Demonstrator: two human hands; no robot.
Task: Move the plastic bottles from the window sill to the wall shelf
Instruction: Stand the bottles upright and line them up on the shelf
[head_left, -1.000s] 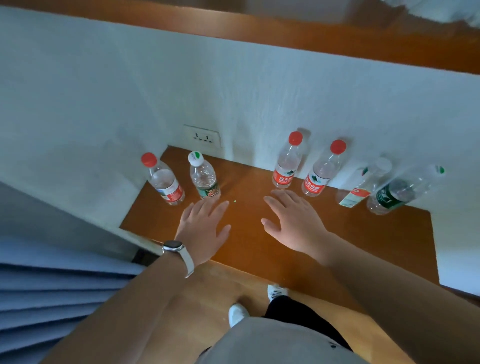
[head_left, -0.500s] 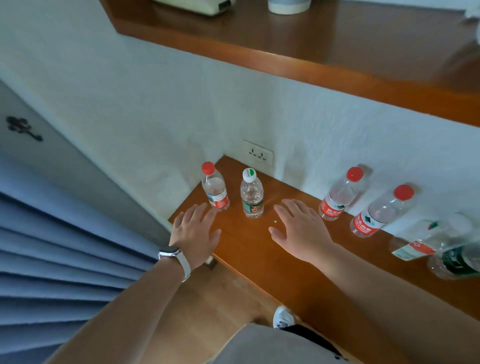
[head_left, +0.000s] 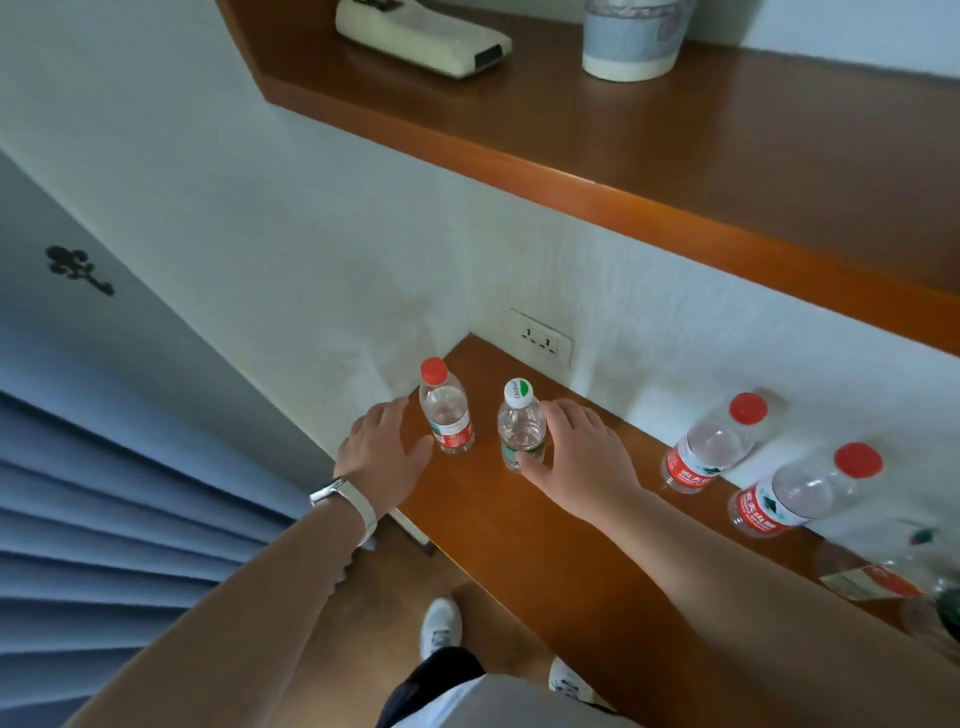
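Observation:
Several clear plastic bottles stand on the lower wooden sill (head_left: 519, 525). At its left end are a red-capped bottle (head_left: 447, 415) and a white-and-green-capped bottle (head_left: 521, 423). My left hand (head_left: 382, 457) is open just left of the red-capped bottle, thumb close to its base and fingers spread beside it. My right hand (head_left: 582, 457) curls around the white-capped bottle, thumb in front and fingers behind it. Both bottles stand upright on the sill. Two more red-capped bottles (head_left: 711, 447) (head_left: 800, 493) lean against the wall further right. The wall shelf (head_left: 623, 156) hangs above.
On the wall shelf lie a cream-coloured device (head_left: 421, 36) and a pale cup (head_left: 631, 39). A wall socket (head_left: 540, 338) sits just behind the two left bottles. Blue curtain folds (head_left: 104, 519) hang at the left. More bottles (head_left: 893, 577) are blurred at the right edge.
Both hands moved forward and left from flat above the sill to the two left bottles. The right hand has closed around the white-capped one. The view tilted up, showing the shelf top.

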